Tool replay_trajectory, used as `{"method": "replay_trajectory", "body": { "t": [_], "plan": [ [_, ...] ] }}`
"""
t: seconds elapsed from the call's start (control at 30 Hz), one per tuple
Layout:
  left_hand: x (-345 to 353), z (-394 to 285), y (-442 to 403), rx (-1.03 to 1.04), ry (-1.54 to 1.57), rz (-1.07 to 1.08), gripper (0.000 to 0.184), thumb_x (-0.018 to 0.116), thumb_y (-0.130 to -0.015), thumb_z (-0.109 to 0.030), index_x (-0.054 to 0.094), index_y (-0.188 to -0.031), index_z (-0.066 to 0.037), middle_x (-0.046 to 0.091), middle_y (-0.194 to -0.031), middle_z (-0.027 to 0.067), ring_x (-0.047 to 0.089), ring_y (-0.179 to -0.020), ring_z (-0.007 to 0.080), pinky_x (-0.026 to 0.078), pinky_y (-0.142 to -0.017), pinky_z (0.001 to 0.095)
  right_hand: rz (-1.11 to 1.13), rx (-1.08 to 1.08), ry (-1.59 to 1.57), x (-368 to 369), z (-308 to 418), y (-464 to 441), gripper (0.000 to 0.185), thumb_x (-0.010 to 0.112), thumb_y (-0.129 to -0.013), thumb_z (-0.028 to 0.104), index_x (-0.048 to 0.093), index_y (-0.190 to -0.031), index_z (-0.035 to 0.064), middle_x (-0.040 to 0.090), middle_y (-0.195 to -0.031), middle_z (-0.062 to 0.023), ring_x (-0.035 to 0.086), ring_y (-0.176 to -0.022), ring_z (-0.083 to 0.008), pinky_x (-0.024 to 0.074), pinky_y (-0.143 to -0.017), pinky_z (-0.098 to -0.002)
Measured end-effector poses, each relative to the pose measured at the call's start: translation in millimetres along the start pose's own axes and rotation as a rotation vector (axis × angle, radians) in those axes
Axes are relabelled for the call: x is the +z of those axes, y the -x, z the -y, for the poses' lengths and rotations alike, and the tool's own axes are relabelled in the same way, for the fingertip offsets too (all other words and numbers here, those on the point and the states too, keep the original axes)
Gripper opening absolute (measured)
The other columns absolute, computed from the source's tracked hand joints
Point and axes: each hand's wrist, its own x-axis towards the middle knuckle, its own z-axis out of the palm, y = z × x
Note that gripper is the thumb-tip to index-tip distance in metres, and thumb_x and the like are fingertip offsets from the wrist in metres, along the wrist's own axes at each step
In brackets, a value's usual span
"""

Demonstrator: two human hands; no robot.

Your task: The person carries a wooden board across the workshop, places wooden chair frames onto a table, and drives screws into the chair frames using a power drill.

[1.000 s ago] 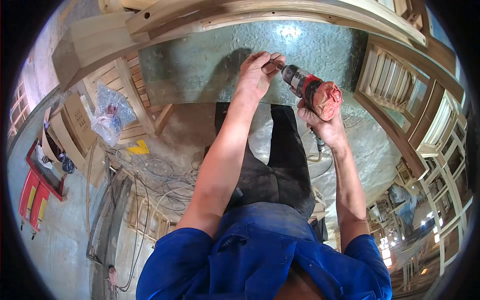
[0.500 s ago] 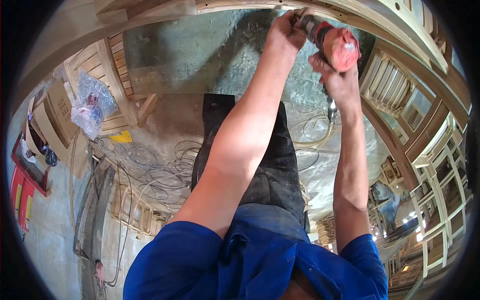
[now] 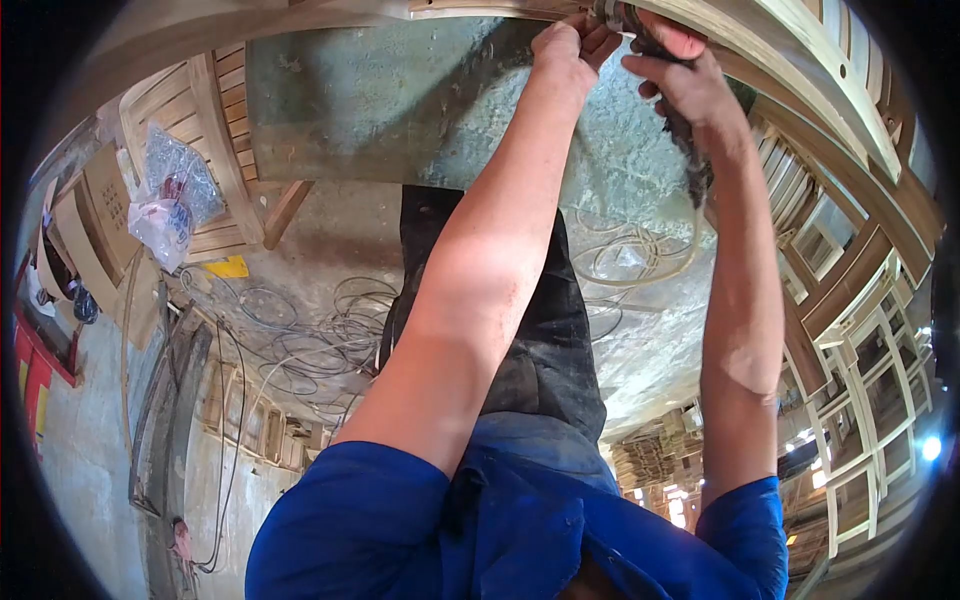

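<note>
A red and dark air drill (image 3: 672,36) is gripped in my right hand (image 3: 697,88), partly cut off by the top of the view. Its dark handle points down along my wrist, where a pale air hose (image 3: 690,252) joins it. My left hand (image 3: 573,46) is beside the front end of the drill, with fingers bent together against the curved wooden rail (image 3: 480,9). Whatever those fingers pinch is too small or hidden to make out. The drill's tip is hidden too.
Slatted wooden pieces (image 3: 180,110) stand at the left, with plastic bags (image 3: 165,228) by them. Coiled hoses (image 3: 340,315) lie on the floor. Wooden frames (image 3: 870,390) are stacked at the right. A greenish board (image 3: 370,110) lies beyond my legs.
The drill and my right hand have moved up and tilted, so less of the red body shows. My right forearm has swung right. My left hand has shifted slightly left.
</note>
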Motion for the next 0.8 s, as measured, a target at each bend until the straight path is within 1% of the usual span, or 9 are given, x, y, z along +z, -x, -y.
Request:
{"method": "replay_trajectory", "body": {
  "t": [0.03,0.07,0.13,0.17,0.27,0.4,0.5,0.63,0.8],
  "plan": [
    [-14.6,-3.9,-11.2,0.017,-0.166,0.098,0.020,0.045,-0.091,-0.007,0.057,-0.082,0.006,0.058,-0.070,0.0117,0.058,-0.055,0.0194,0.049,-0.044,0.0314,0.013,-0.002,-0.005,-2.8,8.9,-0.2,0.031,0.076,-0.071,0.022,0.063,-0.093,0.0045,0.061,-0.078,-0.0020,0.057,-0.064,-0.0108,0.0434,-0.052,-0.0263],
    [-23.0,-7.0,-3.4,0.018,-0.170,0.094,0.020,0.045,-0.091,-0.007,0.057,-0.082,0.006,0.058,-0.070,0.0117,0.058,-0.055,0.0194,0.049,-0.044,0.0314,0.072,0.001,-0.032,-6.3,12.4,-2.5,0.029,0.075,-0.071,0.023,0.063,-0.091,0.0058,0.060,-0.078,-0.0016,0.056,-0.063,-0.0114,0.0430,-0.051,-0.0265],
    [-40.3,-12.3,24.7,0.370,-0.692,-0.036,0.015,0.052,-0.090,-0.010,0.059,-0.086,0.003,0.064,-0.073,0.0132,0.054,-0.050,0.0169,0.042,-0.043,0.0274,0.120,0.002,-0.078,-6.5,11.6,-9.2,0.024,0.075,-0.072,0.022,0.061,-0.086,0.0078,0.058,-0.076,-0.0002,0.055,-0.063,-0.0109,0.0422,-0.051,-0.0263],
    [-51.4,-16.7,35.0,0.332,-0.662,-0.032,0.014,0.055,-0.088,-0.011,0.060,-0.090,0.003,0.064,-0.073,0.0121,0.053,-0.050,0.0154,0.037,-0.041,0.0266,0.115,0.005,-0.083,-7.4,12.7,-10.6,0.024,0.075,-0.072,0.022,0.061,-0.086,0.0078,0.058,-0.076,-0.0002,0.055,-0.063,-0.0109,0.0422,-0.051,-0.0263],
    [-89.4,-37.8,52.5,0.300,-0.647,0.039,0.020,0.055,-0.084,-0.008,0.059,-0.101,0.001,0.066,-0.083,0.0136,0.056,-0.057,0.0159,0.042,-0.049,0.0276,0.144,0.067,-0.006,-9.0,10.2,-17.1,0.023,0.075,-0.072,0.021,0.058,-0.082,0.0093,0.056,-0.073,0.0010,0.054,-0.062,-0.0102,0.0413,-0.051,-0.0253],
    [-101.6,-69.2,65.8,0.185,-0.508,0.066,0.026,0.055,-0.082,-0.006,0.056,-0.106,0.003,0.066,-0.089,0.0157,0.057,-0.059,0.0171,0.044,-0.054,0.0276,0.157,0.135,0.025,-3.0,-0.5,-30.6,0.022,0.075,-0.072,0.019,0.057,-0.081,0.0097,0.056,-0.073,0.0011,0.054,-0.062,-0.0098,0.0406,-0.049,-0.0238],
    [-98.5,-77.9,75.8,0.387,-0.706,0.156,0.032,0.051,-0.087,-0.003,0.044,-0.116,0.005,0.065,-0.095,0.0215,0.060,-0.062,0.0196,0.045,-0.055,0.0276,0.137,0.179,0.006,1.2,3.7,-27.6,0.020,0.075,-0.072,0.017,0.058,-0.081,0.0095,0.056,-0.073,0.0010,0.055,-0.062,-0.0099,0.0408,-0.049,-0.0242],
    [-89.7,-87.3,85.4,0.418,-0.849,0.203,0.030,0.051,-0.087,-0.001,0.040,-0.115,0.004,0.066,-0.092,0.0198,0.066,-0.065,0.0213,0.046,-0.050,0.0255,0.129,0.144,0.015,1.5,2.5,-27.6,0.023,0.075,-0.073,0.017,0.062,-0.089,0.0073,0.058,-0.075,-0.0008,0.057,-0.063,-0.0108,0.0422,-0.048,-0.0259],
    [-90.3,-100.0,89.7,0.300,-0.776,0.264,0.023,0.065,-0.086,-0.010,0.054,-0.101,0.003,0.067,-0.092,0.0205,0.069,-0.087,0.0278,0.050,-0.058,0.0283,0.112,0.021,0.067,0.8,7.7,-20.4,0.033,0.074,-0.074,0.022,0.063,-0.100,0.0041,0.063,-0.083,-0.0043,0.060,-0.068,-0.0141,0.0446,-0.054,-0.0290]
  ]
}}
